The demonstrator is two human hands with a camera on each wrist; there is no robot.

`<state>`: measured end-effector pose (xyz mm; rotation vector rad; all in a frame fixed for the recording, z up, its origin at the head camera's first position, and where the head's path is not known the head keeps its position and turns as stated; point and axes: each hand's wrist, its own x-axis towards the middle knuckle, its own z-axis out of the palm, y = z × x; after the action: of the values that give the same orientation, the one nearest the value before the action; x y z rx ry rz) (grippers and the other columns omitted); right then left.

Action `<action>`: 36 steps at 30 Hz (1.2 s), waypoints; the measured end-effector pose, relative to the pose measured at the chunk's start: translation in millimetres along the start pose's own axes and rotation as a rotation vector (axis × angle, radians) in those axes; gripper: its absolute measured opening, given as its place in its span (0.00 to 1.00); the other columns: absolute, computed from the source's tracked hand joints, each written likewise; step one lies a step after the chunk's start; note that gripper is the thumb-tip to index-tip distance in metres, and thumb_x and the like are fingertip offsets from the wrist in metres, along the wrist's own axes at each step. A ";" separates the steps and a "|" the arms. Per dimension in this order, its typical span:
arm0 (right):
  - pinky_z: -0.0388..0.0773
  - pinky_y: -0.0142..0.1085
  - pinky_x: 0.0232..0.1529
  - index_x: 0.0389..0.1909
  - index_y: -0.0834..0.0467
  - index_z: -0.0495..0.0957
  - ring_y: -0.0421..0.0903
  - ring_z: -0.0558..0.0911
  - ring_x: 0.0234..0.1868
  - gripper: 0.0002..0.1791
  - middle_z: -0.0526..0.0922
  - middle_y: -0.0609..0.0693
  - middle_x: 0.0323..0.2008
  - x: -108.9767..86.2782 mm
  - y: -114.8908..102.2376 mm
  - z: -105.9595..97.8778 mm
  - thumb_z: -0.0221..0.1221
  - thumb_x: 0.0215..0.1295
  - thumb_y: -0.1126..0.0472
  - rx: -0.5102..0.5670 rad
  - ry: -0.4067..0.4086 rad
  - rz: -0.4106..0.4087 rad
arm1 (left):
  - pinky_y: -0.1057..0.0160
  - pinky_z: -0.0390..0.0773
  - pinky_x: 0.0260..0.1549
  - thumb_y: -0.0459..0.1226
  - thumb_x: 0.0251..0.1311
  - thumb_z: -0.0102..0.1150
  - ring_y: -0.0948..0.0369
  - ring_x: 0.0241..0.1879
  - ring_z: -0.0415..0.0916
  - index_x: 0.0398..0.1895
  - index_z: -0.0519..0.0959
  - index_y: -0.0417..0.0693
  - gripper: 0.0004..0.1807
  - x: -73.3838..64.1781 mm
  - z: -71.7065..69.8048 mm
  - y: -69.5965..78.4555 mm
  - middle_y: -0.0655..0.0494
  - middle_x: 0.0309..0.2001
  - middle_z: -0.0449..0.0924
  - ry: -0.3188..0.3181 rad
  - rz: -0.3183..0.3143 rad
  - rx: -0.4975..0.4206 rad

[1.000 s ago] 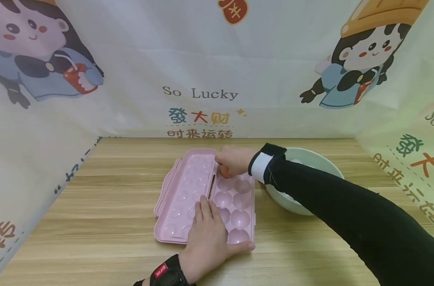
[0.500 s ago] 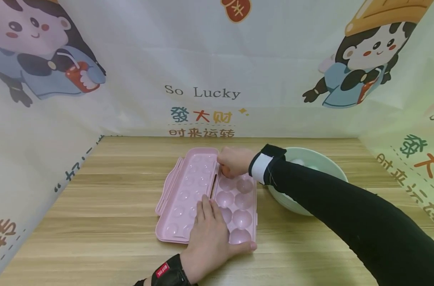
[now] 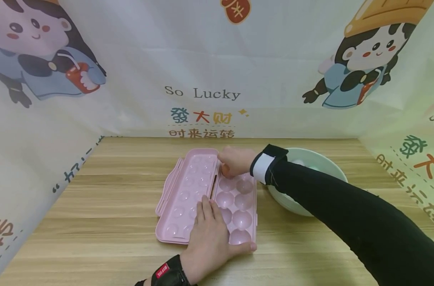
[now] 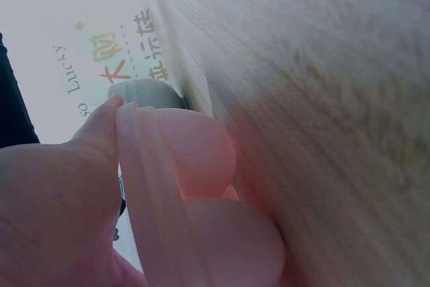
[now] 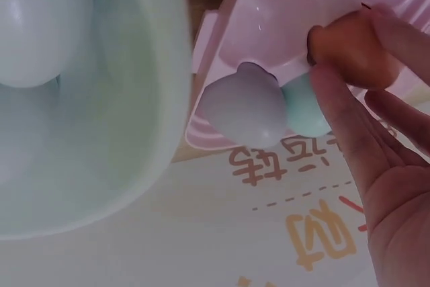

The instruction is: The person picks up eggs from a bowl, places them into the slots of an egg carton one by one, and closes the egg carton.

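A pink egg box (image 3: 184, 195) lies unfolded on the table, its lid to the left and its cupped half to the right. At the far end of the cupped half, my right hand (image 3: 237, 159) pinches a brown egg (image 5: 355, 50) between thumb and fingers, over a cup in the right wrist view. Beside it a white egg (image 5: 243, 109) and a pale green egg (image 5: 306, 104) sit in the end cups. My left hand (image 3: 208, 238) rests across the box's near end, fingers straight over the hinge and thumb at the near right corner. Several nearer cups hold nothing.
A pale green bowl (image 3: 329, 169) with several eggs (image 5: 40, 21) stands just right of the box, partly hidden by the right sleeve (image 3: 331, 202). A printed cloth (image 3: 138, 71) walls the wooden table (image 3: 106, 198) at the back and both sides.
Both hands and the box hold nearly the same positions; the head view has shifted only slightly.
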<state>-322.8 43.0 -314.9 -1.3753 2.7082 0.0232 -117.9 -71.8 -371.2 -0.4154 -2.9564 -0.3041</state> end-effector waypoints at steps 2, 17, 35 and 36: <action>0.67 0.31 0.23 0.32 0.60 0.76 0.43 0.73 0.23 0.07 0.74 0.47 0.22 -0.9 0.3 -4.2 0.61 0.58 0.60 0.031 0.002 0.018 | 0.50 0.58 0.60 0.80 0.35 0.47 0.32 0.64 0.51 0.63 0.56 0.17 0.75 0.2 0.2 0.1 0.18 0.63 0.49 0.000 -0.002 -0.001; 0.67 0.32 0.22 0.24 0.53 0.75 0.41 0.73 0.24 0.13 0.75 0.44 0.22 -40.5 6.7 -37.8 0.56 0.65 0.51 0.005 0.089 0.117 | 0.50 0.62 0.58 0.82 0.35 0.43 0.32 0.63 0.54 0.61 0.58 0.16 0.75 -1.3 1.1 -0.6 0.17 0.61 0.52 0.038 0.020 0.037; 0.62 0.32 0.20 0.19 0.49 0.73 0.38 0.66 0.18 0.14 0.67 0.41 0.15 -176.0 40.0 -26.9 0.58 0.64 0.55 0.051 0.122 0.220 | 0.43 0.47 0.63 0.76 0.41 0.51 0.32 0.67 0.38 0.67 0.49 0.19 0.72 -1.5 -4.1 -0.6 0.20 0.67 0.34 -0.086 -0.028 -0.138; 0.62 0.32 0.20 0.19 0.50 0.73 0.38 0.67 0.18 0.14 0.67 0.41 0.15 -181.1 42.2 -25.6 0.58 0.64 0.55 0.059 0.108 0.225 | 0.42 0.45 0.62 0.76 0.41 0.51 0.32 0.67 0.36 0.67 0.49 0.19 0.72 -1.4 -4.0 -0.6 0.21 0.68 0.33 -0.097 -0.032 -0.143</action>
<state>-252.9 212.1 -272.8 -1.0807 2.9133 -0.1152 -116.3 -73.5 -367.6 -0.4110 -3.0489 -0.5158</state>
